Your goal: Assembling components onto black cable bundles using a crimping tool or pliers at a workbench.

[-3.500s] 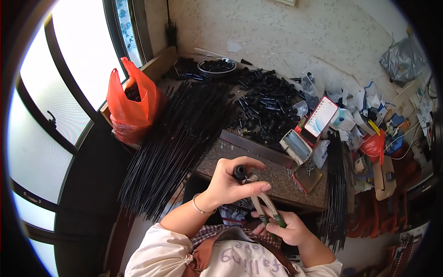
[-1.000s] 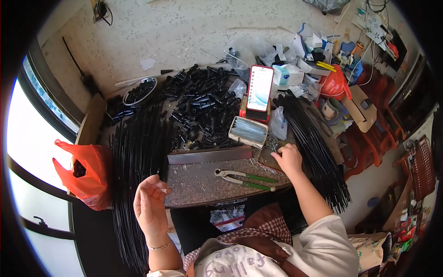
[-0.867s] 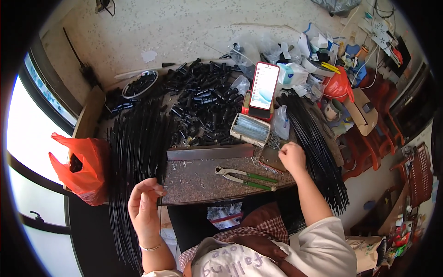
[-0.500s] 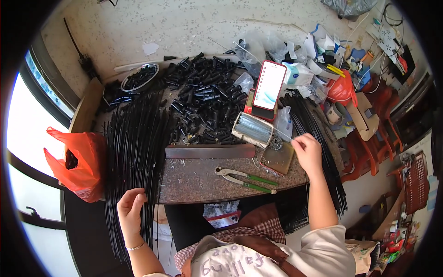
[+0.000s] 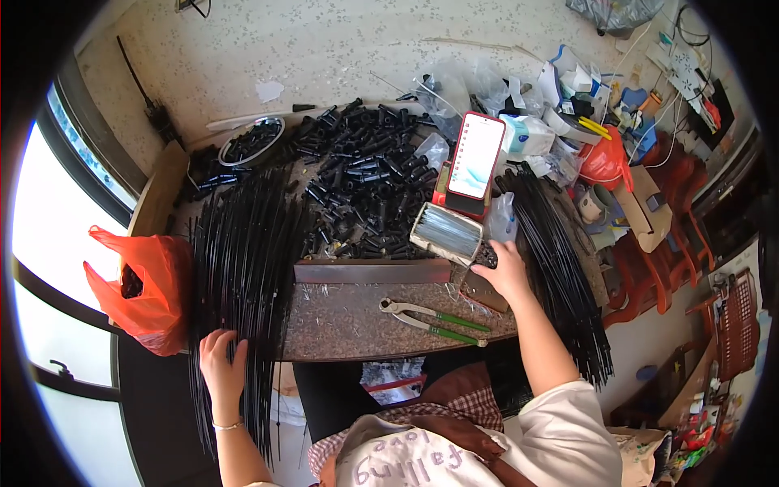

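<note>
My left hand (image 5: 221, 365) lies with fingers spread on the near end of a wide bundle of long thin black rods (image 5: 243, 268) at the table's left side. My right hand (image 5: 505, 272) reaches to a small dark heap (image 5: 485, 256) beside a shiny metal box (image 5: 445, 232); its fingertips are curled there and what they touch is hidden. Green-handled pliers (image 5: 434, 318) lie loose on the speckled work slab (image 5: 341, 321) between my hands. A second bundle of black rods (image 5: 560, 268) runs along the right of my right arm.
A heap of short black tubes (image 5: 365, 191) covers the table's middle, with a round bowl (image 5: 250, 140) of them at the back left. A red-cased phone (image 5: 475, 156) leans upright. An orange plastic bag (image 5: 146, 284) hangs at left. Clutter (image 5: 600, 122) fills the right.
Both hands earlier held the pliers and a black piece together. The pliers now lie on the slab; my left hand has dropped to the left rod bundle, my right moved up beside the metal box.
</note>
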